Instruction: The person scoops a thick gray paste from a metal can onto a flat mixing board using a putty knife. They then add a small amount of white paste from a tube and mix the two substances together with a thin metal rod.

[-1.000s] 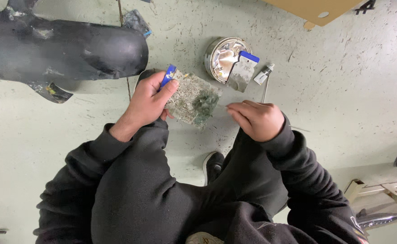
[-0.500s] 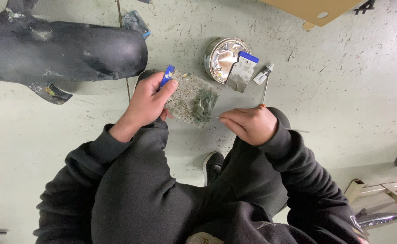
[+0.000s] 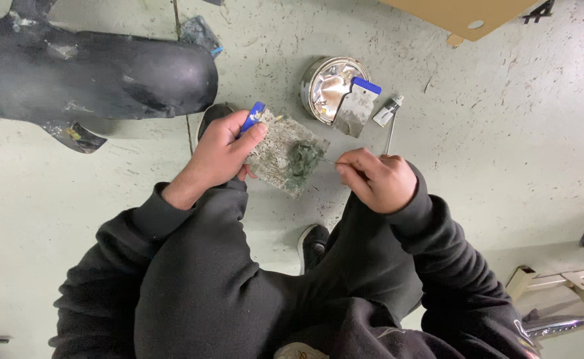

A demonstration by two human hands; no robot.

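Single head view, steeply down, close above floor

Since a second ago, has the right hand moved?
Yes. The right hand has shifted left toward the grey putty-smeared board, judged against the fixed round metal tin on the floor.

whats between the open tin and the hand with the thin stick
In the head view, a second scraper leans on the tin; below it, bare floor reaches the right hand.
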